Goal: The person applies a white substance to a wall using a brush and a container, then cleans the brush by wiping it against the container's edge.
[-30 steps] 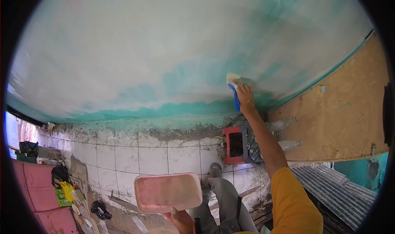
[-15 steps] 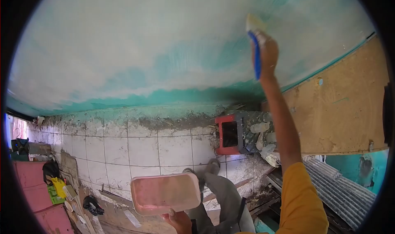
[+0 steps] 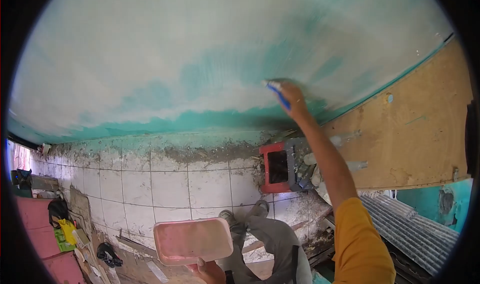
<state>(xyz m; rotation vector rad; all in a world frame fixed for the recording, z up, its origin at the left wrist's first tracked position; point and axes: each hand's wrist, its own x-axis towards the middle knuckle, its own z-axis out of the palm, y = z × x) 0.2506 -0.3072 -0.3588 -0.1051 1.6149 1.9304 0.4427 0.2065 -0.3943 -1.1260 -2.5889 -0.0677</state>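
My right hand (image 3: 294, 100) is closed round a paintbrush (image 3: 279, 95) with a blue handle. Its bristle end is against or very close to the wall (image 3: 150, 44), where whitish paint lies in streaks over turquoise. Low at the front, my left hand (image 3: 209, 271) grips the near edge of a shallow pinkish tray (image 3: 193, 240), thumb over the rim. A thin pinkish film coats the inside of the tray. Turquoise still shows in a band along the wall's foot and in patches round the brush.
A red and grey plastic stool (image 3: 272, 168) stands by the wall, with clear bottles (image 3: 356, 165) beside it. A tan board (image 3: 410, 129) leans at right above corrugated sheets (image 3: 400, 229). White floor tiles (image 3: 170, 189) carry debris; bags and scraps (image 3: 65, 229) lie at left.
My right hand has swept the brush down and to the left across the wall. The tray in my left hand has shifted slightly left and down in view.
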